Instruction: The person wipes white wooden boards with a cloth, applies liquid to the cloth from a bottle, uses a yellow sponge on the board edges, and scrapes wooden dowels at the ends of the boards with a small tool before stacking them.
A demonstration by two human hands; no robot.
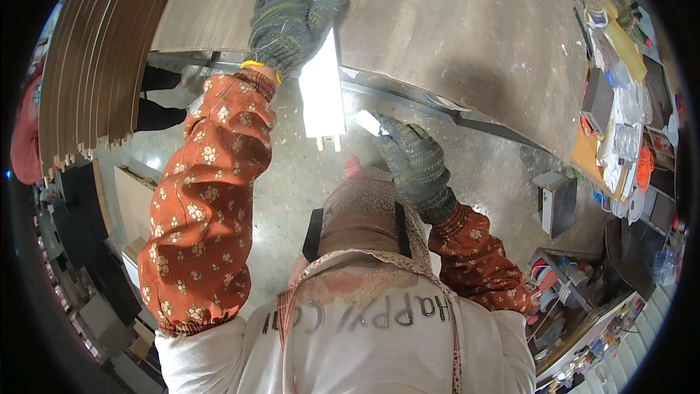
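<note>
At near right, a crate (578,293) holds round red-and-white items (543,276); beyond stands a grey box (558,205), contents unseen. The gloved right hand (415,160), fingers curled, pinches a white piece (367,123). The white strip (321,106) overhangs the bench (437,22); the left hand (288,22) lies atop it, fingers extended, seemingly gripping nothing. The step appears to be steadying the strip; the next move likely calls for even left-hand pressure.
</note>
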